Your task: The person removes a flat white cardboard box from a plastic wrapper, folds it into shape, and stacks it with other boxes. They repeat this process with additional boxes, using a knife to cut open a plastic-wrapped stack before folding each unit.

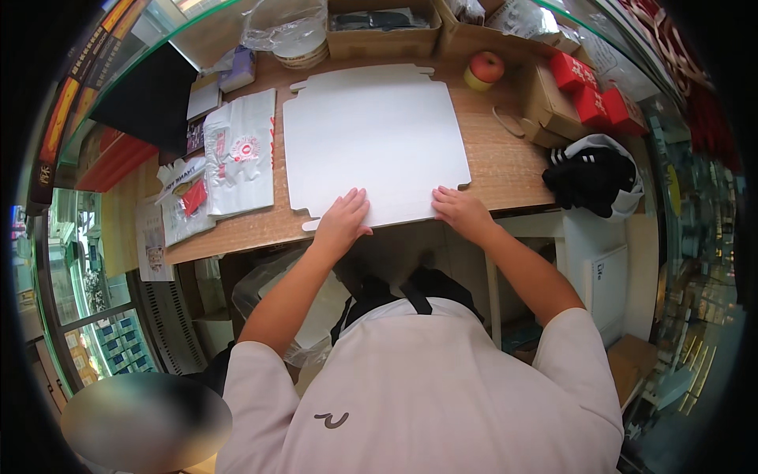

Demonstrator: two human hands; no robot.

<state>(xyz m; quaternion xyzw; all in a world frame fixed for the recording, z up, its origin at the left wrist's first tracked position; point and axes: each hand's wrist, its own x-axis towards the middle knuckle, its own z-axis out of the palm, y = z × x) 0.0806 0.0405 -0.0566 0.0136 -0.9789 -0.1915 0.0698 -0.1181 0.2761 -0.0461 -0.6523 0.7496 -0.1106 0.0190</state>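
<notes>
On the wooden counter (505, 170), two hands, left hand (343, 220) and right hand (460, 209), press released fingers onto one flat white cardboard sheet (371, 134).

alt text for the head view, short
Both hands, left hand and right hand, press the near edge of a flat white cardboard box blank on a wooden counter. An apple and red boxes sit behind.
</notes>
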